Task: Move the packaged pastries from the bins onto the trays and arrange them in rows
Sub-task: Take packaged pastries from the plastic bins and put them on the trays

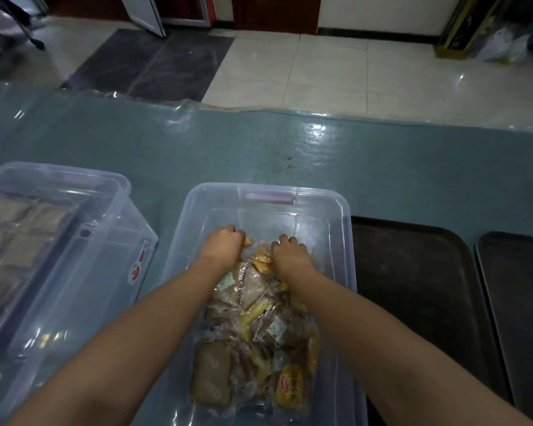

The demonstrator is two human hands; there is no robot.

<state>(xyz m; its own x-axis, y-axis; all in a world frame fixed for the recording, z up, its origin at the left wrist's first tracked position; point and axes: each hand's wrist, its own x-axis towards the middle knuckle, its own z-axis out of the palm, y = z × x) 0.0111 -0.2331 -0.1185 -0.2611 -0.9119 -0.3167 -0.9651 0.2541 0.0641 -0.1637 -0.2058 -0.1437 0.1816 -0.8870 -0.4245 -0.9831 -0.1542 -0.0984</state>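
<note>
Pastries (253,327) between second bin (59,241), trays (413,287).

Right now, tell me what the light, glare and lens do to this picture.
Head view: dim overall, the two dark trays nearly featureless; white glare spots on the table cover and the bin rim; wide-angle bending curves the table's far edge; the lidded bin at left looks hazy through its plastic; both hands, left hand and right hand, and the pastries stay reasonably sharp.
</note>
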